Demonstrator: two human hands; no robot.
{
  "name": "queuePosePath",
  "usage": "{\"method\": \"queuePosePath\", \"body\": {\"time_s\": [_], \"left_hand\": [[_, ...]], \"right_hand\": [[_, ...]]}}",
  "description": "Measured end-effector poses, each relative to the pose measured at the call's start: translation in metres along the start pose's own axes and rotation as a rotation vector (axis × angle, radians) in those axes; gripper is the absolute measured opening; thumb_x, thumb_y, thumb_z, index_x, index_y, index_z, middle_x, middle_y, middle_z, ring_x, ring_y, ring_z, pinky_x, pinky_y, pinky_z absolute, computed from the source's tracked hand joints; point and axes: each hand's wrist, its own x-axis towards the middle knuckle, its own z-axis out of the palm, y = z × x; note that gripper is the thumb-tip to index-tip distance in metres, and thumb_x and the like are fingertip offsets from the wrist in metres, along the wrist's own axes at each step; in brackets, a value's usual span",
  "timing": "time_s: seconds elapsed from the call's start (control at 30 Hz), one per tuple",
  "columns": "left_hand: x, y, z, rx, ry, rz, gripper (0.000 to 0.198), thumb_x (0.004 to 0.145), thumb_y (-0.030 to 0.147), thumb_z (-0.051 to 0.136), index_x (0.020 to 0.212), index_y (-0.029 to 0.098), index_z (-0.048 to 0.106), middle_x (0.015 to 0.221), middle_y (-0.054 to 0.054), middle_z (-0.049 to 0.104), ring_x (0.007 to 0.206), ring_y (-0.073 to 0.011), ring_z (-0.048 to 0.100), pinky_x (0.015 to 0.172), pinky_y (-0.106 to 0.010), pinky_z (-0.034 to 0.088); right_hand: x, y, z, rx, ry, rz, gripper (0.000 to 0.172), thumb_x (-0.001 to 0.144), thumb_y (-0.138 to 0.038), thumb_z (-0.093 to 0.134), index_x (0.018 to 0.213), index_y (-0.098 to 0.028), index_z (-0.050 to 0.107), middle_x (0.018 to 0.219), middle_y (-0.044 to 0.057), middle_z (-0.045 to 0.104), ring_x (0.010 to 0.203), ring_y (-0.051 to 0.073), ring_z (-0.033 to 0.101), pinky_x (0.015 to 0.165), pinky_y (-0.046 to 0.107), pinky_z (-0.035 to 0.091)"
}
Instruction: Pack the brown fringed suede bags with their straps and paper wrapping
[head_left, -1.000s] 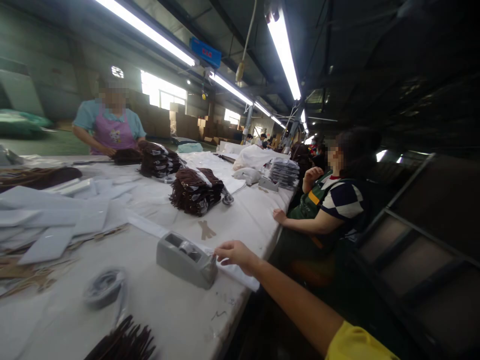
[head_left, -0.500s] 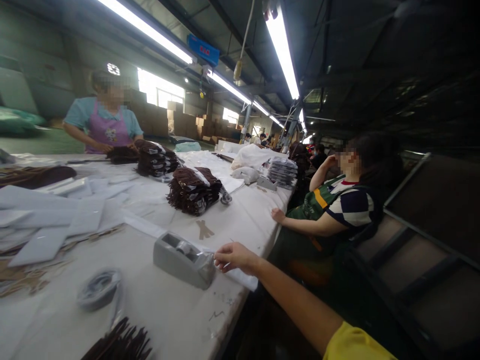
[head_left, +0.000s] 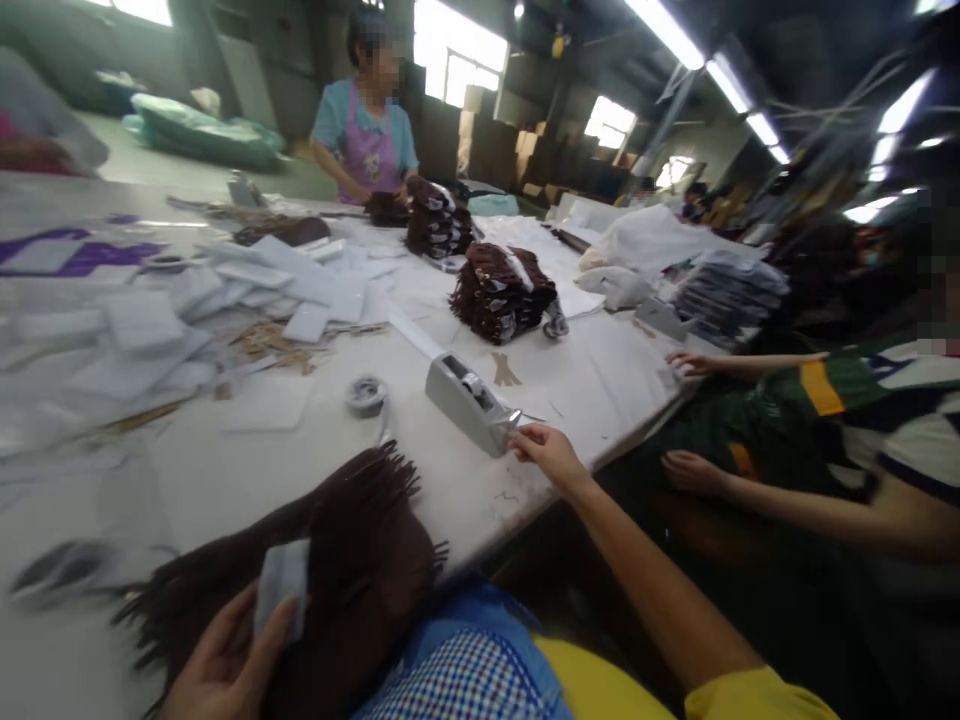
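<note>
My left hand point(head_left: 229, 655) pinches a folded white paper band point(head_left: 286, 578) between thumb and fingers. Under it lies a dark brown fringed scarf point(head_left: 360, 560) at the table's near edge, its fringe spread toward the table and to the left. At the cutter end of a grey tape dispenser point(head_left: 465, 400), the fingers of my right hand point(head_left: 551, 455) are closed in a pinch on the end of the tape; the clear tape itself is hard to make out. A roll of tape point(head_left: 367, 395) lies left of the dispenser.
Bundled brown scarves point(head_left: 502, 290) stand beyond the dispenser. White paper pieces point(head_left: 142, 320) are scattered at left. A co-worker in a purple apron point(head_left: 369, 150) stands across the table; another co-worker's hand point(head_left: 694, 365) rests on the right edge. Grey packs point(head_left: 727, 290) are stacked farther back.
The view has swung left and down, bringing my left hand with the paper band and more of the scarf into sight. My right hand stays at the dispenser's cutter.
</note>
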Motion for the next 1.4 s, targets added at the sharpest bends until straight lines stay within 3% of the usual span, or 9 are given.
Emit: {"method": "queuePosePath", "body": {"time_s": [0.1, 0.3, 0.47, 0.7, 0.83, 0.93, 1.03, 1.3, 1.4], "left_hand": [[-0.004, -0.003, 0.003, -0.122, -0.079, 0.086, 0.058, 0.063, 0.042, 0.086, 0.114, 0.024, 0.064, 0.115, -0.005, 0.071, 0.113, -0.0283, 0.064, 0.1, -0.041, 0.052], [-0.006, -0.006, 0.0, -0.17, -0.182, 0.207, 0.059, 0.07, 0.034, 0.083, 0.122, 0.018, 0.061, 0.124, -0.011, 0.067, 0.115, -0.027, 0.063, 0.101, -0.036, 0.049], [-0.009, -0.006, -0.003, -0.218, -0.268, 0.231, 0.059, 0.073, 0.03, 0.082, 0.126, 0.018, 0.058, 0.128, -0.013, 0.065, 0.118, -0.0278, 0.061, 0.102, -0.037, 0.048], [-0.009, -0.007, -0.007, -0.269, -0.323, 0.212, 0.058, 0.072, 0.027, 0.082, 0.125, 0.019, 0.059, 0.128, -0.012, 0.065, 0.119, -0.0269, 0.061, 0.101, -0.035, 0.05], [-0.007, -0.01, -0.01, -0.277, -0.342, 0.194, 0.059, 0.075, 0.027, 0.081, 0.128, 0.018, 0.057, 0.129, -0.012, 0.065, 0.119, -0.0263, 0.061, 0.104, -0.037, 0.048], [-0.005, -0.009, -0.012, -0.295, -0.37, 0.154, 0.061, 0.074, 0.027, 0.082, 0.129, 0.017, 0.056, 0.127, -0.011, 0.066, 0.117, -0.026, 0.062, 0.104, -0.038, 0.047], [-0.004, -0.006, -0.013, -0.32, -0.39, 0.128, 0.061, 0.074, 0.026, 0.082, 0.13, 0.018, 0.056, 0.127, -0.01, 0.066, 0.117, -0.0247, 0.062, 0.105, -0.036, 0.047], [-0.006, -0.002, -0.013, -0.298, -0.369, 0.105, 0.061, 0.075, 0.027, 0.081, 0.13, 0.02, 0.056, 0.132, -0.009, 0.063, 0.115, -0.0232, 0.063, 0.104, -0.035, 0.047], [-0.006, -0.001, -0.01, -0.279, -0.381, 0.107, 0.062, 0.077, 0.029, 0.08, 0.131, 0.019, 0.053, 0.131, -0.011, 0.063, 0.116, -0.0247, 0.063, 0.104, -0.037, 0.047]], "right_hand": [[-0.03, -0.004, 0.045, -0.019, -0.209, -0.026, 0.044, 0.069, -0.053, 0.08, 0.087, -0.015, 0.068, 0.078, 0.004, 0.07, 0.063, 0.012, 0.059, 0.065, 0.027, 0.05], [-0.084, -0.019, 0.149, -0.049, -0.816, -0.024, 0.031, 0.082, -0.044, 0.071, 0.096, -0.017, 0.068, 0.077, 0.003, 0.07, 0.062, 0.013, 0.062, 0.06, 0.025, 0.049], [-0.095, -0.015, 0.19, -0.044, -0.922, -0.131, 0.042, 0.084, -0.035, 0.07, 0.12, -0.02, 0.056, 0.071, -0.002, 0.068, 0.064, 0.013, 0.064, 0.065, 0.024, 0.05], [-0.096, -0.02, 0.2, -0.346, -0.817, -0.251, 0.03, 0.082, -0.033, 0.07, 0.105, -0.022, 0.052, 0.062, -0.006, 0.065, 0.053, 0.013, 0.063, 0.052, 0.021, 0.045], [-0.09, -0.012, 0.199, -0.376, -0.825, -0.113, 0.033, 0.08, -0.042, 0.072, 0.091, -0.021, 0.049, 0.057, -0.005, 0.065, 0.045, 0.013, 0.061, 0.042, 0.019, 0.044], [-0.082, 0.0, 0.198, -0.253, -0.931, -0.006, 0.032, 0.081, -0.045, 0.071, 0.085, -0.019, 0.052, 0.066, -0.001, 0.07, 0.05, 0.012, 0.064, 0.046, 0.019, 0.05], [-0.077, 0.006, 0.198, -0.174, -0.968, 0.022, 0.026, 0.082, -0.037, 0.07, 0.089, -0.019, 0.053, 0.071, -0.001, 0.07, 0.052, 0.011, 0.065, 0.048, 0.02, 0.053], [-0.097, -0.011, 0.186, -0.191, -0.697, -0.184, 0.018, 0.087, -0.028, 0.063, 0.102, -0.021, 0.055, 0.078, -0.001, 0.069, 0.049, 0.009, 0.061, 0.042, 0.017, 0.047], [-0.103, -0.013, 0.188, -0.127, -0.776, -0.101, 0.049, 0.088, -0.03, 0.064, 0.134, -0.026, 0.046, 0.085, 0.0, 0.073, 0.046, 0.008, 0.059, 0.038, 0.016, 0.044]]}}
